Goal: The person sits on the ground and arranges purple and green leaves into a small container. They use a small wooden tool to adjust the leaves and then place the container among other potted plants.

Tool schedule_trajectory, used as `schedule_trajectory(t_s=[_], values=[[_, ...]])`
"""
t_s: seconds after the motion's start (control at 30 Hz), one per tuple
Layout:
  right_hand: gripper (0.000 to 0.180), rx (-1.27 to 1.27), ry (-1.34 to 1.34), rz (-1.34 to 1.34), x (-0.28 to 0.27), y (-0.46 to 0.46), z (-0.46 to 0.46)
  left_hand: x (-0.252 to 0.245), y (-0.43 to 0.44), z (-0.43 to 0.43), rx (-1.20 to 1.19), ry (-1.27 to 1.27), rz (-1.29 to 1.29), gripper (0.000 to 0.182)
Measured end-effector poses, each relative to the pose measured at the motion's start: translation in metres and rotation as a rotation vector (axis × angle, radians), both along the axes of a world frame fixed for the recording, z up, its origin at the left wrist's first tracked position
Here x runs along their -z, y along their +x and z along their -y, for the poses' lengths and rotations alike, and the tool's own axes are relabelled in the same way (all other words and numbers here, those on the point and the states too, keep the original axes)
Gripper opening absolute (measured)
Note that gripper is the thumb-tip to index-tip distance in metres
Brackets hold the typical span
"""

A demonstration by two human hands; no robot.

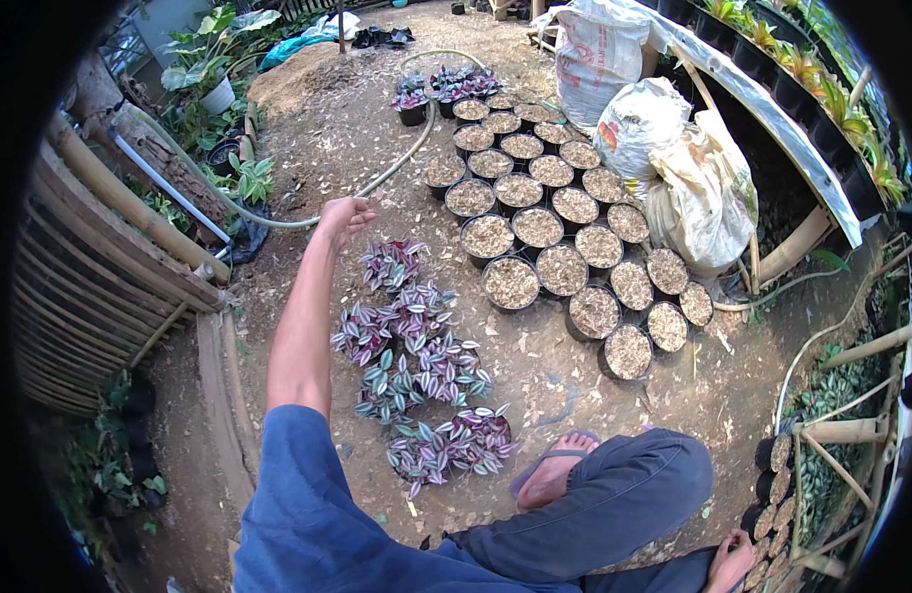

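My left hand [346,222] is stretched forward, palm side partly visible and fingers loosely curled. A pale garden hose [396,167] passes at or behind it; whether the fingers grip the hose cannot be told. Below the hand, purple, green and silver striped leafy plants [419,322] stand in a cluster on the soil. My right hand [730,562] is low at the right, beside my dark trouser leg and near small filled pots [764,521]. Its fingers are bent, and what lies within them is hidden. Black plastic pots filled with pale chips [560,269] stand in slanting rows right of the plants.
Bulging white sacks [641,130] lean beside a raised bench of potted plants [819,89]. More purple plants [463,83] stand inside the hose loop. A slatted bamboo fence [92,289] borders the left. My sandalled foot [552,471] is beside the nearer plants.
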State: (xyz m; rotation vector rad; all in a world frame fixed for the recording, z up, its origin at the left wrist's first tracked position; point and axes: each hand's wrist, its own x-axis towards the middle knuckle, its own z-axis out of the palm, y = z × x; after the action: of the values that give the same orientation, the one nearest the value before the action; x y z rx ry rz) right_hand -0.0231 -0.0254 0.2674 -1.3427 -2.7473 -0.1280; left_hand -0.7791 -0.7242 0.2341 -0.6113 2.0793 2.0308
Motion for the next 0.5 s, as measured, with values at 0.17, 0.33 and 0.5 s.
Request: schedule_trajectory(t_s=[0.17,0.33,0.5], values=[[0.018,0.049,-0.006,0.019,-0.004,-0.007,0.005,0.003,0.001,0.002,-0.052,0.014,-0.018,0.025],[0.017,0.032,-0.026,0.011,-0.009,-0.011,0.008,0.003,0.005,0.000,-0.068,-0.001,-0.037,0.029],[0.017,0.043,-0.025,0.025,-0.010,-0.012,0.009,0.007,0.003,0.002,-0.056,0.006,-0.031,0.030]])
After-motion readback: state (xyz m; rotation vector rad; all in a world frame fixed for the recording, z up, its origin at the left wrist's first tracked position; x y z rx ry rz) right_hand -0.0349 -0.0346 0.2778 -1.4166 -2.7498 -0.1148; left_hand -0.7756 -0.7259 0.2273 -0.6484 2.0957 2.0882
